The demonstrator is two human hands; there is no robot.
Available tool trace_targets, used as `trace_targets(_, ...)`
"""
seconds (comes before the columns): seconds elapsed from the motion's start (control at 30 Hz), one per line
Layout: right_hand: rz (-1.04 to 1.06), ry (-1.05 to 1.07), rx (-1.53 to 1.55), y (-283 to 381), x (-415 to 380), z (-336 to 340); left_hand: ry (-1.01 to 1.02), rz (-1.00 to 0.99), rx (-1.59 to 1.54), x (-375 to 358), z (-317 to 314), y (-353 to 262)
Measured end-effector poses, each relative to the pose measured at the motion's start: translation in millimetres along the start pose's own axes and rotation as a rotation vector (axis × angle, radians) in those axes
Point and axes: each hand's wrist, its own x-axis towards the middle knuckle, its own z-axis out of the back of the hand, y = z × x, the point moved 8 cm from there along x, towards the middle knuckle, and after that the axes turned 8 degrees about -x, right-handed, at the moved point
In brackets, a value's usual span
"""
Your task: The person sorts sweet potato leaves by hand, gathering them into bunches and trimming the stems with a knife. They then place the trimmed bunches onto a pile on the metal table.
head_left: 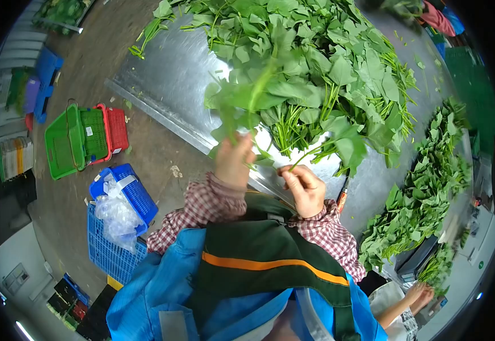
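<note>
Leafy green stems (pixel 327 62) lie in a large heap on the metal table (pixel 162 74). My left hand (pixel 235 159), slightly blurred, is closed on stems whose leaves stand up in front of it, smeared by motion. Close to the table's near edge, my right hand (pixel 304 186) pinches the stem of a leafy sprig (pixel 347 149) between thumb and fingers. Just right of that hand a tool with an orange handle (pixel 342 200) lies on the table.
Green and red baskets (pixel 65 142) and blue crates (pixel 117 238) holding clear plastic bags stand on the floor at left. More greens (pixel 423 187) form a long row at right. Another person's hands (pixel 419 296) show at lower right, and a person's sleeve (pixel 437 18) at upper right.
</note>
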Motion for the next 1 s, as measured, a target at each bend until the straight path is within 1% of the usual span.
trace_targets(0.03, 0.002, 0.145, -0.231, -18.9, -2.1, -2.2, -0.068, -0.019, -0.113, 6.9, 13.4, -6.1)
trace_targets(0.07, 0.007, 0.292, -0.464, -41.4, -4.2, -2.0, -0.07, 0.017, -0.039, 11.0, 16.1, -10.7)
trace_targets(0.1, 0.015, 0.437, -0.698, -50.6, -6.1, -5.1, -0.072, 0.053, 0.034, 14.7, 18.4, -14.6)
trace_targets(0.13, -0.059, 0.347, -0.923, -56.6, -5.9, 7.7, -0.075, 0.094, 0.108, 18.0, 20.7, -15.4)
trace_targets(0.17, -0.042, 0.232, -0.939, -52.6, 0.4, 15.0, -0.036, 0.183, 0.09, 24.1, 21.9, -7.6)
trace_targets(0.23, -0.138, 0.055, -0.702, -48.8, 28.7, 18.1, 0.038, 0.366, 0.059, 33.4, 28.5, 10.0)
trace_targets(0.27, -0.015, -0.06, -0.835, -30.9, 44.0, 7.9, -0.004, 0.387, 0.141, 32.3, 15.9, 10.5)
trace_targets(0.3, 0.117, -0.179, -0.964, -12.4, 57.5, -0.4, 0.076, 0.359, 0.108, 34.2, 9.1, 6.6)
trace_targets(0.33, 0.201, -0.189, -1.1, -17.8, 67.7, -8.6, 0.159, 0.332, 0.077, 35.7, 1.3, 2.3)
trace_targets(0.37, 0.129, -0.182, -0.864, -28.0, 69.0, 2.8, 0.249, 0.303, 0.042, 39.3, -10.3, -3.6)
trace_targets(0.4, 0.069, -0.166, -0.634, -32.6, 69.9, 14.4, 0.381, 0.143, -0.075, 33.0, -20.5, -28.4)
trace_targets(0.43, -0.002, -0.132, -0.406, -40.7, 66.0, 21.5, 0.329, 0.034, 0.016, 21.7, -20.9, -49.9)
trace_targets(0.47, -0.311, -0.067, -0.072, -40.7, 57.2, 28.7, 0.264, -0.069, 0.107, 4.8, -25.2, -73.6)
trace_targets(0.5, -0.411, -0.09, 0.064, -41.4, 54.9, 33.7, 0.197, -0.165, 0.206, -5.8, -23.5, -87.7)
trace_targets(0.53, -0.443, -0.018, 0.178, -53.2, 53.6, 28.6, 0.189, -0.137, 0.246, -2.0, -16.8, -77.1)
trace_targets(0.57, -0.456, 0.058, 0.291, -58.9, 57.9, 21.8, 0.158, -0.044, 0.27, 0.8, -4.8, -53.1)
trace_targets(0.63, -0.44, 0.06, 0.347, -37.6, 52.8, 4.5, 0.103, 0.129, 0.322, 3.8, 11.8, 0.7)
trace_targets(0.73, -0.324, 0.01, 0.28, -35.1, 48.6, -8.7, 0.095, 0.025, 0.291, 6.2, -0.1, 32.9)
trace_targets(0.8, -0.246, -0.025, 0.236, -23.7, 42.7, -14.7, 0.12, -0.03, 0.295, 18.1, -5.4, 34.2)
trace_targets(0.9, 0.022, 0.031, 0.348, -3.9, 26.0, -12.7, -0.019, 0.071, -0.125, 15.7, -7.8, 14.7)
trace_targets(0.93, 0.007, 0.202, -0.046, 8.6, 16.6, -8.9, 0.067, 0.078, -0.131, 14.8, -11.6, 9.1)
trace_targets(0.97, -0.12, 0.281, -0.007, -2.5, 7.5, -8.7, 0.079, 0.09, -0.067, 11.2, -11.9, 12.0)
trace_targets(1.0, -0.289, 0.363, -0.127, -38.3, 4.0, 6.9, 0.088, 0.102, -0.004, 5.1, -11.3, 16.3)
